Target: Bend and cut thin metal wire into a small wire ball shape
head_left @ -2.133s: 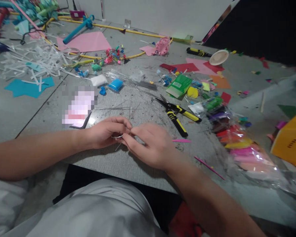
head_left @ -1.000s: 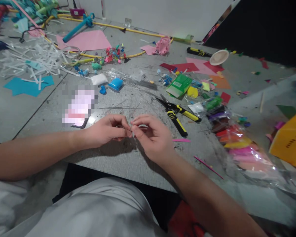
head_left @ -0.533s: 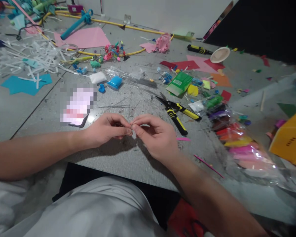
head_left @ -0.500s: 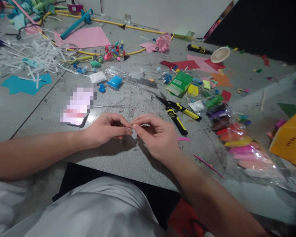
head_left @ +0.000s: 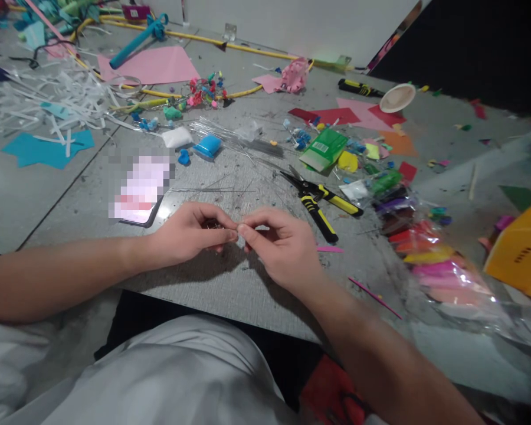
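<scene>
Over the front of the grey table (head_left: 194, 277), my left hand (head_left: 199, 232) is pinched, with bits of thin wire showing between its fingers. The fingertips of my right hand (head_left: 277, 239) are pressed together and meet those of my left; whatever they grip is too small to make out. Loose thin wires (head_left: 212, 190) lie just behind my hands. Pliers with black and yellow handles (head_left: 321, 218) rest right of them. Left of my hands lies a phone (head_left: 144, 189) with a blurred screen.
Behind are a blue clay packet (head_left: 207, 146), a white packet (head_left: 177, 137) and a green packet (head_left: 324, 149). Bags of coloured clay (head_left: 442, 260) spread at the right. White paper strips (head_left: 53, 100) heap at the left; a pink stick (head_left: 374, 298) lies front right.
The fingertips of both hands have shifted slightly against each other, and the right hand's fingers are a little more curled. The view has moved very slightly.
</scene>
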A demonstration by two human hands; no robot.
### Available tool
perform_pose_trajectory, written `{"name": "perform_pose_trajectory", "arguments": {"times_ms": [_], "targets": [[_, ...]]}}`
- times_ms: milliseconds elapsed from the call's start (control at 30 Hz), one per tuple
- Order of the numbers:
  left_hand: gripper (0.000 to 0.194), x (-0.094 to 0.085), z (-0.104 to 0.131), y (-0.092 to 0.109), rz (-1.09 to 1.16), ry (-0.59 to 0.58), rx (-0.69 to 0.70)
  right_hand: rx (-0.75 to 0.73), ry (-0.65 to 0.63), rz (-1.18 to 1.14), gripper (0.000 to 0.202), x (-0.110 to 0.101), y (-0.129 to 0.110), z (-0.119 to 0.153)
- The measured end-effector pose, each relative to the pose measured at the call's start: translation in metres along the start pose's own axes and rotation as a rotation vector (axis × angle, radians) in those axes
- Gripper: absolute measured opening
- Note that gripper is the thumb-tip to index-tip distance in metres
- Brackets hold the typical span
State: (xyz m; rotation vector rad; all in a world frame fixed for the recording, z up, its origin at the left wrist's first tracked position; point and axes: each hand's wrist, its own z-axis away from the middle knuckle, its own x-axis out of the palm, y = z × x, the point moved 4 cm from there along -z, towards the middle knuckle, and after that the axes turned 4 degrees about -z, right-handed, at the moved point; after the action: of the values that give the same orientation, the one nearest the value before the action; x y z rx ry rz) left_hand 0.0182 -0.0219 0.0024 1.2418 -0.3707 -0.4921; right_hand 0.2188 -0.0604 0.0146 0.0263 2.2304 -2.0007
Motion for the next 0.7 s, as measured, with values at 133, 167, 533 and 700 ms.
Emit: {"name": "perform_pose_trajectory", "arguments": {"times_ms": [133,167,533,700], "targets": [[0.036,0.0,-0.003,0.001,-0.046,0.008,-0.016,-0.019,0.015,0.134,0.019,-0.001,0.004,0.001],[0.037,0.0,-0.004,0.001,-0.077,0.015,-0.017,-0.024,0.012,0.158,0.018,-0.001,0.006,0.001],[0.031,-0.007,-0.007,0.012,-0.139,0.056,0.161,-0.167,-0.08,0.242,0.006,-0.001,0.007,0.0],[0.032,-0.008,-0.007,0.012,-0.115,0.018,0.108,-0.233,-0.108,0.336,0.005,0.001,0.004,0.001]]}}
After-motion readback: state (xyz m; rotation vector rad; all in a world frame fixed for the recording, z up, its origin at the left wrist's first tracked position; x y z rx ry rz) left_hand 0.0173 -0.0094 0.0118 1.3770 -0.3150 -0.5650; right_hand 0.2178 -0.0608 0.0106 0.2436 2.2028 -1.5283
